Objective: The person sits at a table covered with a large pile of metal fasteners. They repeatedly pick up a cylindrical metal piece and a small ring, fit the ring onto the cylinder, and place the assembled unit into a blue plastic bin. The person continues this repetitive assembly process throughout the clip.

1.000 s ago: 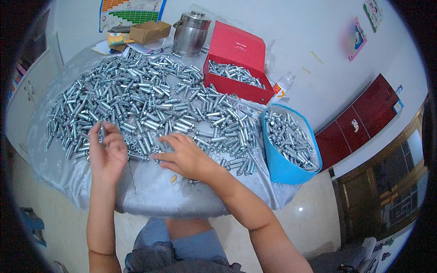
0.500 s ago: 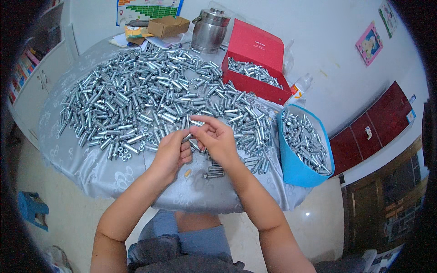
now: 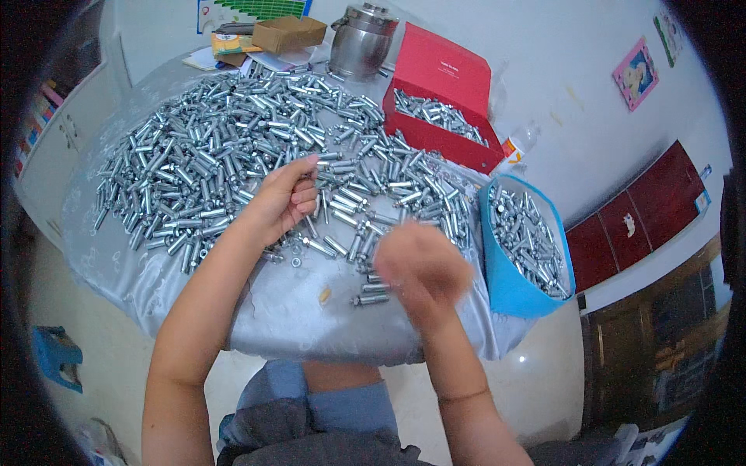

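Countless bolts (image 3: pixel 210 155) lie on the table (image 3: pixel 280 334), likely spread for easy reach; my left hand (image 3: pixel 289 196) curls closed over them, contents hidden; from here I can't tell if my blurred right hand (image 3: pixel 425 266) grips.

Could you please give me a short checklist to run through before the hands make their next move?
1. Hands apart: ok; the left hand and right hand are not touching.
2. Right hand's grip: cannot tell; motion blur hides whether it holds anything.
3. Left hand's grip: cannot tell; its fingers are curled, and what they hold is unclear.
4. Red box open: ok; its lid stands raised, with bolts inside.
5. Blue bin open: ok; bolts show inside.
6. Loose bolts neatly arranged: not ok; they lie jumbled on the tablecloth.
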The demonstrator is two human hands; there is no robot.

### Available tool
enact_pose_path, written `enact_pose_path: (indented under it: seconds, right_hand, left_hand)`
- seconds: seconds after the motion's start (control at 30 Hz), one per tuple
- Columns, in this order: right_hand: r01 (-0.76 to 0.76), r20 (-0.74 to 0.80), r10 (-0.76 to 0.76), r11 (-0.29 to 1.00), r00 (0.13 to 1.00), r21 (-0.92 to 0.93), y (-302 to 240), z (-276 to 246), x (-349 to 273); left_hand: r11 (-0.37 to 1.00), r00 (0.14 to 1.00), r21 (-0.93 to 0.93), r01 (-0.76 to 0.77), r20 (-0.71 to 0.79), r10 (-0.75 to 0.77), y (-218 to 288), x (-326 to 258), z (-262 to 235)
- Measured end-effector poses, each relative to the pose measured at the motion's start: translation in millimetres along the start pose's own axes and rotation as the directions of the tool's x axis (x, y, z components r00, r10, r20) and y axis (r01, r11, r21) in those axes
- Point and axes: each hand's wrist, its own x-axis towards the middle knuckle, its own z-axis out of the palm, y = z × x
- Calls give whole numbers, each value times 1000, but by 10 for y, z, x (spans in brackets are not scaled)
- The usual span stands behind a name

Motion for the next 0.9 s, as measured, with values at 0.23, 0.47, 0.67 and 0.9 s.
enact_pose_path:
  seconds: [0.23,0.47,0.67,0.9]
  right_hand:
    - [342,-169,-303,733,938,588,-1234,332,-69]
    - [267,-151,-314,371,938,889,-792,510,-101]
    - [-259,217,341,81,915,963,-1227,991,163]
    - [-569,571,1,88,821,818,-1142,963,-84]
  left_hand:
    - [995,998,-92,26,-61,-32,21,-12,-20]
    - [996,997,-90,-21,-79,14,32,-2,9]
    - [998,992,-67,-22,-128,13,-21,41,-65]
    - [993,998,119,-22,-60,29,-66,-15,50]
